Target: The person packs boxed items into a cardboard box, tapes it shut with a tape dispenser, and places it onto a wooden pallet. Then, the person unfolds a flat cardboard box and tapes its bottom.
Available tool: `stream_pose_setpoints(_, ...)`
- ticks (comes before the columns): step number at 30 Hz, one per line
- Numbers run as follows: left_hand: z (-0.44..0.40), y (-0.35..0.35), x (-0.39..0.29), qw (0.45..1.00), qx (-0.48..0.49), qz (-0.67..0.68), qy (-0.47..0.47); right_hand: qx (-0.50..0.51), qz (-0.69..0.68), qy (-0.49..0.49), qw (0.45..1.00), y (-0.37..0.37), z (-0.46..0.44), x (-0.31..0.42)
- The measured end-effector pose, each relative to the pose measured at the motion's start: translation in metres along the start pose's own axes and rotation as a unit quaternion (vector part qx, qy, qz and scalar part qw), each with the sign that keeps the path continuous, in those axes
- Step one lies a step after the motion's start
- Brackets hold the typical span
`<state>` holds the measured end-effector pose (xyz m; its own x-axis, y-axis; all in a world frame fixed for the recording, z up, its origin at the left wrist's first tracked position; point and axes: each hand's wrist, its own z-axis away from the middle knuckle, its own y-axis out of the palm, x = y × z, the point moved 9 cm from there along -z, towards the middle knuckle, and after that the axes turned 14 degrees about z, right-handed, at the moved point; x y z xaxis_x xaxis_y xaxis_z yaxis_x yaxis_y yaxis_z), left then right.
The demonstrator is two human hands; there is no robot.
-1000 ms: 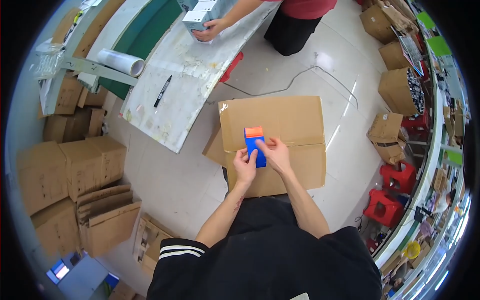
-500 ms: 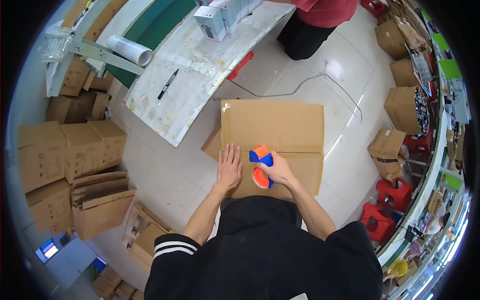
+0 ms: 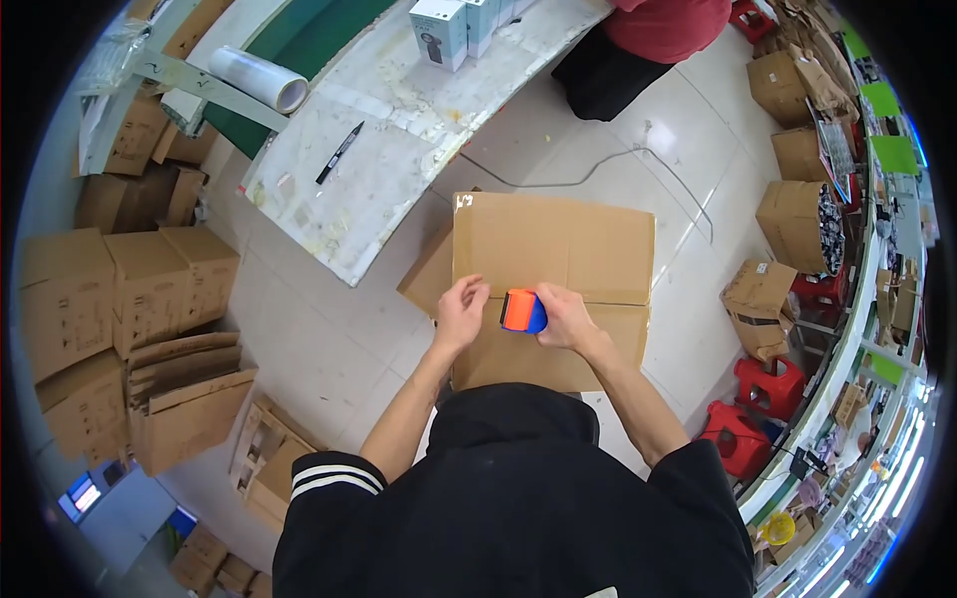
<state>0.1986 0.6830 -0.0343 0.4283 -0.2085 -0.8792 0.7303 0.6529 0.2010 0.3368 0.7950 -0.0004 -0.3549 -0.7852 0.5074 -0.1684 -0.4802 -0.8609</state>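
My right hand (image 3: 566,319) is closed around an orange and blue tape dispenser (image 3: 523,311) above the cardboard box. The dispenser's orange front faces up toward me, and its roll of tape is hidden from this angle. To the left of it my left hand (image 3: 462,311) is raised over the box's left edge, fingers curled in. Whatever those fingers may hold is too small to make out. Under both hands lies the brown cardboard box (image 3: 608,249), its two top flaps meeting along a seam. A second piece of cardboard (image 3: 424,274) juts out at its left.
A worktable (image 3: 349,219) at upper left bears a black marker (image 3: 340,152), several small product boxes (image 3: 439,35) and a plastic film roll (image 3: 257,80). A person (image 3: 638,50) is beside it. Cartons (image 3: 145,284) stand left; red stools (image 3: 738,439) stand right.
My left hand has lifted from lying flat on the box and its fingers have curled. My right hand has tilted and raised the tape dispenser, so its roll no longer shows.
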Motion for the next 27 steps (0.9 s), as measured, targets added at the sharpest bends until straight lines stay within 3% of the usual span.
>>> stream_pose_setpoints(3,-0.009,0.021,0.03,0.934,0.009,0.262,-0.244,-0.011,0.021,-0.007,1.0,-0.018,-0.005,0.008)
stream_pose_setpoints(6,-0.006,0.024,0.041,0.913,0.077,0.301,-0.265,-0.026,0.022,-0.011,0.999,-0.011,-0.003,0.008)
stream_pose_setpoints(12,-0.003,0.007,0.033,0.978,0.027,0.133,-0.161,-0.01,0.008,-0.003,1.0,-0.008,-0.007,0.018)
stream_pose_setpoints(18,-0.009,-0.034,0.015,0.998,-0.008,0.037,-0.042,0.073,0.1,0.001,0.992,-0.016,-0.02,0.03)
stream_pose_setpoints(20,-0.014,-0.095,0.002,0.998,-0.002,-0.057,-0.025,0.076,0.123,-0.02,0.989,-0.019,-0.02,0.022)
stream_pose_setpoints(21,-0.013,-0.14,-0.015,0.998,-0.034,0.015,-0.043,0.08,0.136,-0.033,0.987,-0.022,-0.017,0.014)
stream_pose_setpoints(24,-0.003,-0.297,0.025,0.991,-0.067,0.06,-0.102,0.053,0.158,-0.047,0.985,-0.031,0.002,-0.01)
stream_pose_setpoints(27,-0.014,-0.298,0.062,0.982,-0.112,0.123,-0.091,0.059,0.176,-0.042,0.982,-0.028,-0.004,-0.008)
